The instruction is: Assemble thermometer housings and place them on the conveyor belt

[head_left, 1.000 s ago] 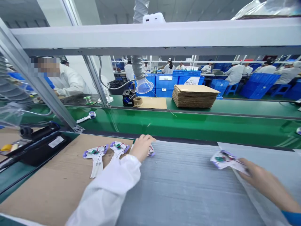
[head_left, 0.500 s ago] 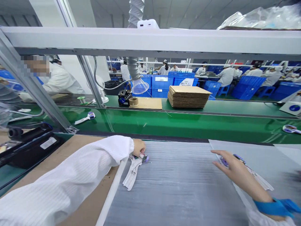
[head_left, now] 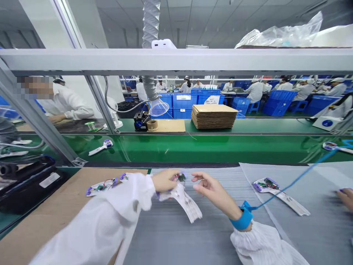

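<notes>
My left hand (head_left: pixel 164 181) grips the head end of a white plastic handle shell (head_left: pixel 186 200), which has a small circuit board, thin wires and purple parts at its top. The shell tilts over the grey foam sheet (head_left: pixel 176 235), its handle pointing down and right. Just right of it, my right hand (head_left: pixel 211 187) is open with curled, parted fingers, holding nothing. A blue wrist strap (head_left: pixel 242 220) with a cord is round my right wrist. A similar shell (head_left: pixel 281 195) lies on the sheet to the right. More shell parts (head_left: pixel 102 187) with purple ends lie left, partly behind my sleeve.
Beyond the sheet runs a green conveyor (head_left: pixel 176 149) carrying a shell (head_left: pixel 101 147) at left and another (head_left: pixel 336 147) at right. Stacked cardboard (head_left: pixel 213 117) stands behind it. A black case (head_left: pixel 35 184) is at left. Another person's hand (head_left: pixel 346 198) shows at the right edge.
My left hand has moved right and lifted the shell from the sheet. My right hand has come left from over the right-hand shell towards it. The view has shifted slightly.
</notes>
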`<state>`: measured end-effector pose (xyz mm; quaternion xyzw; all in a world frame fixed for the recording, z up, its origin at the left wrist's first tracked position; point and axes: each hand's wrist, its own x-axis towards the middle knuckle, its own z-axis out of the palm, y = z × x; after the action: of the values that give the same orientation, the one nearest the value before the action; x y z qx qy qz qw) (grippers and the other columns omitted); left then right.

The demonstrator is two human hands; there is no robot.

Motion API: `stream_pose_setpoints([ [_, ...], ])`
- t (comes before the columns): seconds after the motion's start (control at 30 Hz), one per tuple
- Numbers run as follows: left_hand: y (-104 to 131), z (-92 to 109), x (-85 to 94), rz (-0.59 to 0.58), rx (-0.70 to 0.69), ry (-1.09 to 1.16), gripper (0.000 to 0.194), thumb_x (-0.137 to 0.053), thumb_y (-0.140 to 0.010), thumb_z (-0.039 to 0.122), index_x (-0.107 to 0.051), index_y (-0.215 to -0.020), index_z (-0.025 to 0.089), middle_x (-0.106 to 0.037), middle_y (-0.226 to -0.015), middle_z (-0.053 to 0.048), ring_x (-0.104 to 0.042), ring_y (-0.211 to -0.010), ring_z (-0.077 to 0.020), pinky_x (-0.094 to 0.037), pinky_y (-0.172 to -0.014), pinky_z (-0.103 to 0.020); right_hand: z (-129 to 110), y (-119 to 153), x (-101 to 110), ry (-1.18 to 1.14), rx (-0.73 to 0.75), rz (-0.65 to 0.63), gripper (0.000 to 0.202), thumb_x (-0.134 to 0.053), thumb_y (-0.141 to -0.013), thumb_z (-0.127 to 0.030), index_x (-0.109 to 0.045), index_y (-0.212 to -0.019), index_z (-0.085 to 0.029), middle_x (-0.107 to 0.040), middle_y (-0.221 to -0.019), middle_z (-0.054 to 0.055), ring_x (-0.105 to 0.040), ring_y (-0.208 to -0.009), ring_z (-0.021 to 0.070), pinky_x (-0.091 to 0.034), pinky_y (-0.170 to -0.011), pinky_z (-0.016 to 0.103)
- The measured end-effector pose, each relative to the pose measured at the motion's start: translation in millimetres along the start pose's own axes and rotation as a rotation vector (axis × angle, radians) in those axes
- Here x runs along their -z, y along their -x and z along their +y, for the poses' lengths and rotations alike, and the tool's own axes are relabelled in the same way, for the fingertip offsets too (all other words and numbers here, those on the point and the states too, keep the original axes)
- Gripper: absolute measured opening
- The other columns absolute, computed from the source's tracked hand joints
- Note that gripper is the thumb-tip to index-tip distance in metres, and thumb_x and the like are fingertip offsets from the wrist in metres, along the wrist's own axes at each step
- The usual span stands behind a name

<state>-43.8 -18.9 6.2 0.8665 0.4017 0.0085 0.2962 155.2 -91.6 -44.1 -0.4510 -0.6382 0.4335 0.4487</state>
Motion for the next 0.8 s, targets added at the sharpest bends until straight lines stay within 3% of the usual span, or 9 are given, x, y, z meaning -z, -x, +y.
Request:
stream_pose_setpoints([
  [0.1, -1.1, 20.0, -48.9, -0.006, -0.042, 0.167, 0.031, -0.042, -0.07, 0.016, -0.051, -0.099, 0.016, -0.061, -0.077, -0.001, -0.059, -0.064, -0.0136, -0.041, -0.055, -0.021, -2.7, 0.5, -1.3, 0.097, 0.054, 0.0, 0.02, -0.06, -0.079, -0.029, -0.063, -0.096, -0.019, -0.059, -0.083, 0.002, -0.051, -0.061, 0.011, -0.043, -0.056, 0.024],
  [0.17, -1.8, 20.0, -76.4, -0.103, -0.017, 0.536, 0.036, -0.042, -0.075, 0.022, -0.041, -0.111, 0.016, -0.062, -0.074, -0.002, -0.059, -0.054, -0.0131, -0.041, -0.048, -0.022, -1.2, 5.0, 1.9, 0.187, 0.123, 0.001, 0.011, -0.056, -0.082, -0.023, -0.066, -0.087, -0.02, -0.06, -0.08, 0.002, -0.054, -0.068, 0.0133, -0.044, -0.062, 0.025],
  [0.27, -2.9, 8.5, -99.5, -0.182, 0.019, 1.121, 0.046, -0.056, -0.074, 0.039, -0.035, -0.11, 0.018, -0.062, -0.074, -0.004, -0.06, -0.048, -0.014, -0.039, -0.039, -0.019, 7.6, 12.8, 8.0, 0.201, 0.219, -0.021, 0.015, -0.052, -0.084, -0.015, -0.065, -0.084, -0.021, -0.062, -0.083, 0.003, -0.058, -0.08, 0.0159, -0.045, -0.073, 0.029],
  [0.4, -3.3, 0.2, -107.4, -0.094, 0.018, 1.264, 0.047, -0.059, -0.073, 0.051, -0.038, -0.101, 0.019, -0.063, -0.073, -0.004, -0.062, -0.05, -0.0145, -0.038, -0.034, -0.015, 22.0, 16.6, 7.7, 0.229, 0.22, -0.012, 0.016, -0.049, -0.082, -0.01, -0.062, -0.08, -0.019, -0.062, -0.08, 0.003, -0.059, -0.077, 0.0157, -0.047, -0.073, 0.029],
  [0.6, -2.4, 7.3, -109.9, -0.043, 0.101, 1.191, 0.041, -0.051, -0.079, 0.053, -0.038, -0.1, 0.02, -0.062, -0.062, 0.0, -0.061, -0.046, -0.0138, -0.04, -0.033, -0.015, 24.3, 13.4, -4.7, 0.218, 0.072, -0.045, 0.02, -0.057, -0.082, -0.016, -0.06, -0.1, -0.021, -0.063, -0.092, 0.003, -0.059, -0.083, 0.0166, -0.048, -0.075, 0.029],
  [0.8, -3.3, 8.9, -114.0, 0.08, 0.205, 1.233, 0.038, -0.046, -0.08, 0.055, -0.04, -0.088, 0.019, -0.06, -0.061, -0.001, -0.06, -0.043, -0.0148, -0.041, -0.031, -0.018, 23.9, 15.4, -8.2, 0.3, 0.148, -0.013, 0.021, -0.051, -0.084, -0.012, -0.063, -0.098, -0.022, -0.061, -0.09, 0.004, -0.058, -0.083, 0.0166, -0.048, -0.073, 0.029],
])
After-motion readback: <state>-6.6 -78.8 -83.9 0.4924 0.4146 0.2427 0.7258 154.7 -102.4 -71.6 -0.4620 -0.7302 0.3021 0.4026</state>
